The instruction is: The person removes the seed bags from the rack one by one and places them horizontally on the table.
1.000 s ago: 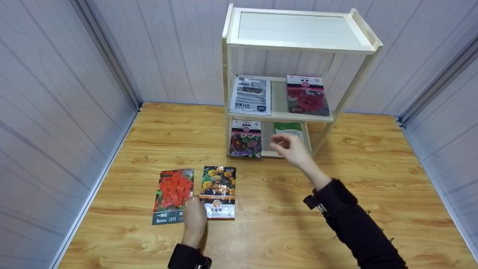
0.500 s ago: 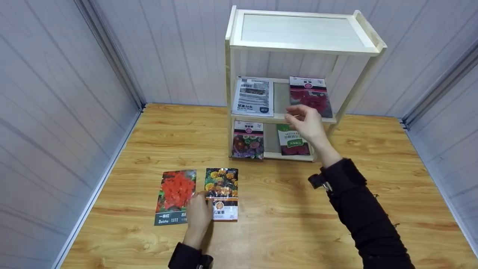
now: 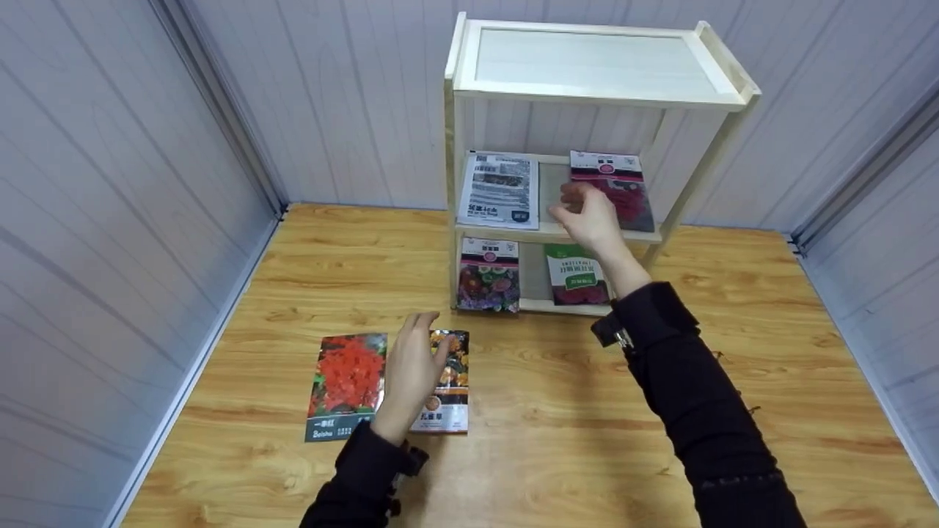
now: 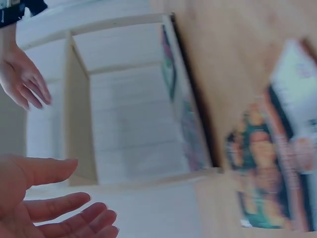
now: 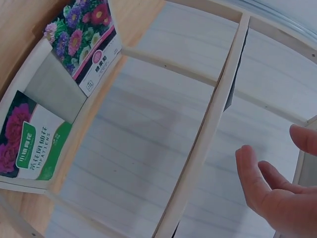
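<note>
Over the table, my left hand (image 3: 412, 370) is raised with its fingers extended and holds nothing. It partly covers a seed packet with orange flowers (image 3: 455, 411); a seed packet with red flowers (image 3: 348, 374) lies just left of it. My right hand (image 3: 593, 216), fingers loosely bent and nothing between them, hovers in front of the middle shelf. It overlaps a seed packet with pink flowers (image 3: 612, 165) there. On that shelf's left side lies a white printed seed packet (image 3: 500, 191). In the left wrist view, the thumb and fingers of the left hand (image 4: 54, 203) are spread apart.
A pale wooden rack (image 3: 598, 62) stands against the back wall. Its bottom shelf bears a seed packet with mixed flowers (image 5: 81, 42) and a green and white seed packet (image 5: 37, 141). Panelled walls (image 3: 110, 220) border the wooden table (image 3: 572, 469).
My left hand has lifted from between the two table packets and moved forward, its fingers straightening. My right hand has risen from the bottom shelf to the middle shelf.
</note>
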The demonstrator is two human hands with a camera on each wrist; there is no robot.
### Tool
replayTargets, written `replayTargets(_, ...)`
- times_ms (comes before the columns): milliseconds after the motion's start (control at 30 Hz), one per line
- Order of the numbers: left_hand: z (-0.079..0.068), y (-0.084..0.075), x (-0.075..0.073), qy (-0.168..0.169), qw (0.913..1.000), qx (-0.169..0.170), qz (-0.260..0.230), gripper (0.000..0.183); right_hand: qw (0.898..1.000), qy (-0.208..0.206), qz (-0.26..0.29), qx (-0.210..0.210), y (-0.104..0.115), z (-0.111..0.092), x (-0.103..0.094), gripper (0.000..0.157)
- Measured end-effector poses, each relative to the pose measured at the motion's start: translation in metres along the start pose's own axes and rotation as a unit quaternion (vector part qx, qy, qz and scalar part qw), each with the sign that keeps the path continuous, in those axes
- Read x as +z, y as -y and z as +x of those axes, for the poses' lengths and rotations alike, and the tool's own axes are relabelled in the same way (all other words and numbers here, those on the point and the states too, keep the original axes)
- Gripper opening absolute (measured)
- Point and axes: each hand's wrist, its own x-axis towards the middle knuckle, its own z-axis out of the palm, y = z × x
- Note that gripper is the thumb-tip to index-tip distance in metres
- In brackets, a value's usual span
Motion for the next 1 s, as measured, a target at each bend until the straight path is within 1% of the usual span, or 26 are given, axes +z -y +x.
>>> replayTargets(133, 0.018, -0.019, -0.006, -0.002, 0.9992, 0.03, -0.025, 0.042, 0.999, 0.013, -0.026, 0.021, 0.005, 0.005, 0.005, 0.049)
replayTargets(267, 0.036, -0.035, -0.011, 0.001, 0.9966, 0.059, -0.058, 0.05, 0.998, 0.031, -0.011, 0.055, 0.008, 0.009, 0.01, 0.054)
replayTargets(367, 0.05, -0.043, -0.012, 0.017, 0.9947, 0.067, -0.076, 0.054, 0.997, 0.039, -0.002, 0.068, 0.009, 0.012, 0.013, 0.057)
replayTargets(433, 0.06, -0.047, -0.012, 0.027, 0.994, 0.07, -0.079, 0.055, 0.997, 0.043, -0.009, 0.07, 0.009, 0.014, 0.015, 0.059)
replayTargets(567, 0.078, -0.052, -0.009, 0.043, 0.9933, 0.071, -0.08, 0.055, 0.996, 0.051, -0.021, 0.076, 0.008, 0.018, 0.019, 0.062)
replayTargets(700, 0.092, -0.054, -0.006, 0.048, 0.9936, 0.072, -0.071, 0.054, 0.994, 0.054, -0.014, 0.09, 0.006, 0.023, 0.021, 0.063)
replayTargets(833, 0.102, -0.054, -0.003, 0.05, 0.9945, 0.071, -0.058, 0.055, 0.993, 0.051, 0.006, 0.108, 0.006, 0.026, 0.023, 0.063)
replayTargets(1000, 0.109, -0.053, 0.001, 0.059, 0.9956, 0.059, -0.042, 0.057, 0.99, 0.048, 0.045, 0.124, 0.007, 0.027, 0.025, 0.062)
